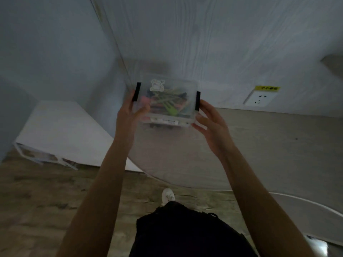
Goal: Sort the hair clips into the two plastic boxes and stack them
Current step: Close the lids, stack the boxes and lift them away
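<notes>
Clear plastic box (168, 101) w/ sticker, unreadable label, held both hands.

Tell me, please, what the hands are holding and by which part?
A clear plastic box of hair clips, gripped by its two short ends: left hand and right hand at the black latches.

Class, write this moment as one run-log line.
both hands grip clear lidded box | left hand, right hand at black latches | coloured hair clips inside | second box: unclear

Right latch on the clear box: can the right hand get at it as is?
Probably yes. The right hand already grips the clear box beside the black right latch, fingertips next to it, nothing between them.
</notes>
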Action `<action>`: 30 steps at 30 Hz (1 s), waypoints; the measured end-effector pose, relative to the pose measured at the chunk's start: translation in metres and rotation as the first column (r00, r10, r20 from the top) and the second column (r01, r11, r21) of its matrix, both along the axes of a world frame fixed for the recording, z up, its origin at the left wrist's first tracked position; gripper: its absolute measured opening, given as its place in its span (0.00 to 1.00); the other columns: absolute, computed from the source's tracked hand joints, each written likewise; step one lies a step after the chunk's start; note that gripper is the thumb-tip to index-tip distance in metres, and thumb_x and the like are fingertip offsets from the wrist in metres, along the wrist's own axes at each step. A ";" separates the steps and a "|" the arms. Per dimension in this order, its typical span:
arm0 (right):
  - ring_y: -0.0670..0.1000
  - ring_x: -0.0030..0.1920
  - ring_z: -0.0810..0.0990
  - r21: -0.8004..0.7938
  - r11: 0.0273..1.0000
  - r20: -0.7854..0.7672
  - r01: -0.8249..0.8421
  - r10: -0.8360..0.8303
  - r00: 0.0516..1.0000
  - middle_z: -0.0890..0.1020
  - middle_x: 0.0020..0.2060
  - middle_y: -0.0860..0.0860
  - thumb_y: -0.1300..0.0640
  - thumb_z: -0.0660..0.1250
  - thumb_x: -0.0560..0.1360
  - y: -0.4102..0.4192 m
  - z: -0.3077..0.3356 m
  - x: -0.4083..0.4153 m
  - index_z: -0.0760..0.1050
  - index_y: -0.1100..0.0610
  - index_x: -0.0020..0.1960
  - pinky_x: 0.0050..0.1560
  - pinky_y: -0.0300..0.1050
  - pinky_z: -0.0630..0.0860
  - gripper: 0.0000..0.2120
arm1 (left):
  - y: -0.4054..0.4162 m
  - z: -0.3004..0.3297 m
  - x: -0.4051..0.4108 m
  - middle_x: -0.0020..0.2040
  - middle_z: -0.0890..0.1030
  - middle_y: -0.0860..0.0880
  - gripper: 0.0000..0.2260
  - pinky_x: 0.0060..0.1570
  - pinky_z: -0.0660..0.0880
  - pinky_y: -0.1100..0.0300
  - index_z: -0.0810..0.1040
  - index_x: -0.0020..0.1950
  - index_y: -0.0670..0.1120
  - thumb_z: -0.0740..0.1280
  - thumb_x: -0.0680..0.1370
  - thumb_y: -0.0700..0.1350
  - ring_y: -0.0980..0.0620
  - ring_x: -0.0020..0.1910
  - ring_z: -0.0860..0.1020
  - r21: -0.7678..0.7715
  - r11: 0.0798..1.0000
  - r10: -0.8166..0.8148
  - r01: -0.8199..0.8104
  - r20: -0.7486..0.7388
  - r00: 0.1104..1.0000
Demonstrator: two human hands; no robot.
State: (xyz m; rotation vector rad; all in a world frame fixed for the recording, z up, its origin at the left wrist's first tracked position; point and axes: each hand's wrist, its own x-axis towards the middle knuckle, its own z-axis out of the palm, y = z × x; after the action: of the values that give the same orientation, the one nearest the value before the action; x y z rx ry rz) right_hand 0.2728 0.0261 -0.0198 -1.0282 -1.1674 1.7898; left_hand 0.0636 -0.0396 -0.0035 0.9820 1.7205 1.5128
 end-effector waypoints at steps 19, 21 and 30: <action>0.52 0.63 0.73 0.010 0.996 0.288 0.094 -0.093 0.953 0.74 0.64 0.51 0.43 0.61 0.73 0.036 -0.035 -0.058 0.67 0.38 0.62 0.65 0.62 0.70 0.17 | 0.030 -0.066 -0.030 0.66 0.70 0.46 0.35 0.62 0.71 0.49 0.56 0.74 0.50 0.66 0.73 0.60 0.47 0.62 0.72 -0.354 0.925 0.205 -0.136 0.164 0.965; 0.52 0.65 0.72 -0.005 0.996 0.263 0.093 -0.088 0.961 0.73 0.64 0.50 0.43 0.62 0.71 0.034 -0.035 -0.066 0.68 0.34 0.59 0.65 0.62 0.69 0.16 | 0.027 -0.068 -0.031 0.65 0.70 0.46 0.34 0.57 0.72 0.53 0.57 0.73 0.50 0.65 0.73 0.62 0.47 0.59 0.73 -0.377 0.916 0.237 -0.140 0.224 0.945; 0.52 0.65 0.71 -0.011 1.000 0.239 0.018 -0.015 0.971 0.72 0.66 0.52 0.50 0.60 0.78 0.026 -0.028 -0.106 0.64 0.45 0.69 0.67 0.58 0.68 0.19 | 0.010 -0.085 -0.053 0.66 0.72 0.44 0.31 0.56 0.72 0.58 0.65 0.71 0.46 0.66 0.73 0.60 0.46 0.61 0.74 -0.386 0.904 0.331 -0.182 0.363 0.871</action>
State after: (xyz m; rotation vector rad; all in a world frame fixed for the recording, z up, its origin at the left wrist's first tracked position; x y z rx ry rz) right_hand 0.1665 0.0516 -0.0476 -1.2857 -1.2879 1.6959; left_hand 0.0102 -0.0293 -0.0889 0.2203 1.7543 1.3916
